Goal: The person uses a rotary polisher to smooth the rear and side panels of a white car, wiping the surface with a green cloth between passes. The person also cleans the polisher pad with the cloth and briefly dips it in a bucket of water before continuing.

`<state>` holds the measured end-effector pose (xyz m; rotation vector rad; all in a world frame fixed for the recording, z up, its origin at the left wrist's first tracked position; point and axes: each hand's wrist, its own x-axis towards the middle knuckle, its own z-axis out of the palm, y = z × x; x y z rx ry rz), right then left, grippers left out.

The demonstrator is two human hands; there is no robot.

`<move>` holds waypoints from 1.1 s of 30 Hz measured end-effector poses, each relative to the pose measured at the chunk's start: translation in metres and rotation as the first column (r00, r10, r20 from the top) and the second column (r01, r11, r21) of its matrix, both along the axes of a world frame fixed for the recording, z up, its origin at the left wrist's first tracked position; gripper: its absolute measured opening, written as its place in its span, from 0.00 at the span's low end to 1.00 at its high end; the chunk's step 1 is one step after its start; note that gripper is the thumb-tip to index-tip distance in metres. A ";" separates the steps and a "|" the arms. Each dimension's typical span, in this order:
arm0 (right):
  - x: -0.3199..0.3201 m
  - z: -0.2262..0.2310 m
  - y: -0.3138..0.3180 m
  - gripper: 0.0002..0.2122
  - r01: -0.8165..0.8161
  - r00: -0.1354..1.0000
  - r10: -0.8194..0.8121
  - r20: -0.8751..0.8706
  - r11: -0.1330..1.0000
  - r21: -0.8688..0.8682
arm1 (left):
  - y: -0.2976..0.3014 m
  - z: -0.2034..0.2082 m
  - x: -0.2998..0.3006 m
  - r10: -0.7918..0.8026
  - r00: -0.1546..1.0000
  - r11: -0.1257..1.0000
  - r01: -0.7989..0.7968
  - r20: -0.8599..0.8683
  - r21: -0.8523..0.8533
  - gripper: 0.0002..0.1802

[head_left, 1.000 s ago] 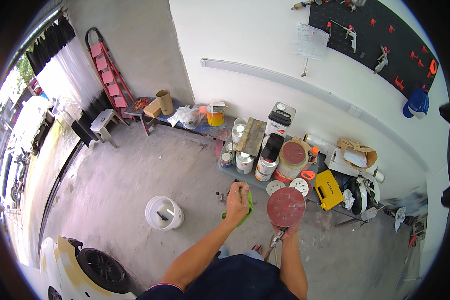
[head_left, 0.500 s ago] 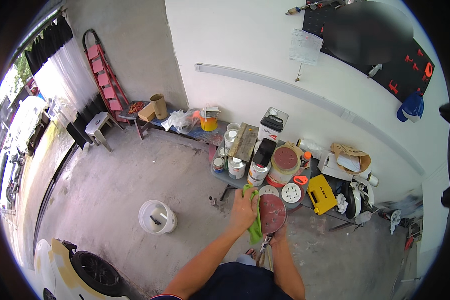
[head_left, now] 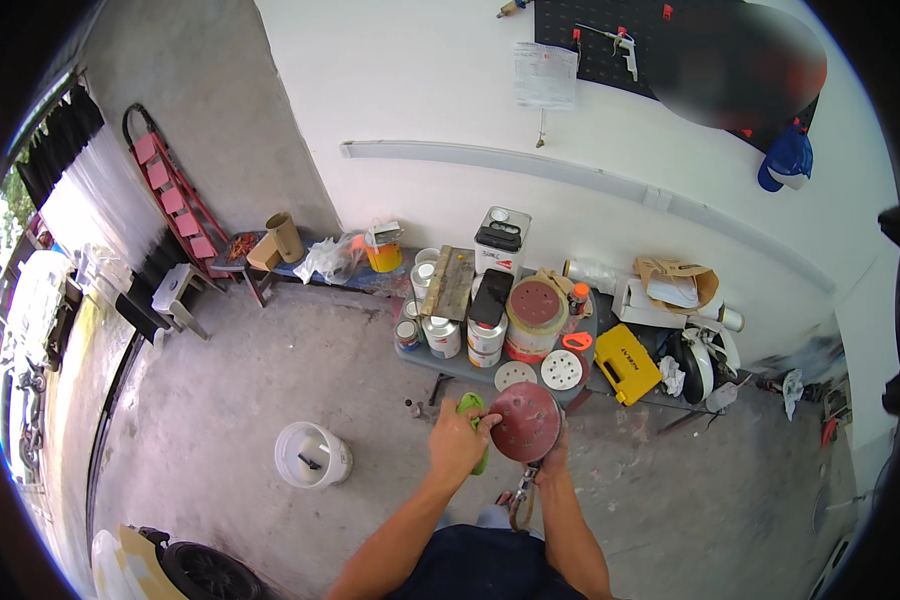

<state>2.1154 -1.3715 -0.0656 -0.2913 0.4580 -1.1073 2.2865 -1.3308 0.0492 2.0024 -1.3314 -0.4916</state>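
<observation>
A round sander with a dark red, holed sanding disc (head_left: pixel 526 422) is held up in front of me, its disc face turned toward me. My right hand (head_left: pixel 552 460) grips the sander from behind and below, its fingers mostly hidden by the disc. A metal hose fitting (head_left: pixel 526 482) hangs from the tool's lower end. Bunched in my left hand (head_left: pixel 456 442) is a green cloth (head_left: pixel 472 403), while that hand's fingertips touch the disc's left edge. Just beyond, a white holed disc (head_left: pixel 561 370) and a greyish one (head_left: pixel 515 376) lie at the table's near edge.
Paint cans (head_left: pixel 441 337), a tub (head_left: pixel 528 345) topped by a red disc, and a yellow case (head_left: pixel 627 364) crowd the table and bench ahead. On the floor at left stands a white bucket (head_left: pixel 313 455). A car wheel (head_left: pixel 210 572) shows at lower left.
The view has shifted, so the surroundings sit farther left. The sander's disc faces me more squarely, and my left fingertips now touch its edge, with the cloth farther back in that hand.
</observation>
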 end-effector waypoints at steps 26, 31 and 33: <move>-0.007 0.014 0.027 0.37 0.072 0.987 -0.075 -0.139 0.997 -0.028 | -0.015 -0.011 -0.022 0.007 0.957 0.862 0.141 0.290 -0.486 0.08; -0.002 0.021 0.031 0.39 0.134 0.983 -0.129 -0.130 0.990 0.033 | -0.022 -0.014 -0.019 -0.079 0.957 0.816 0.223 0.280 -0.534 0.09; 0.002 0.026 0.031 0.39 0.152 0.984 -0.152 -0.096 0.988 -0.004 | -0.026 -0.017 -0.018 -0.106 0.949 0.789 0.262 0.297 -0.556 0.09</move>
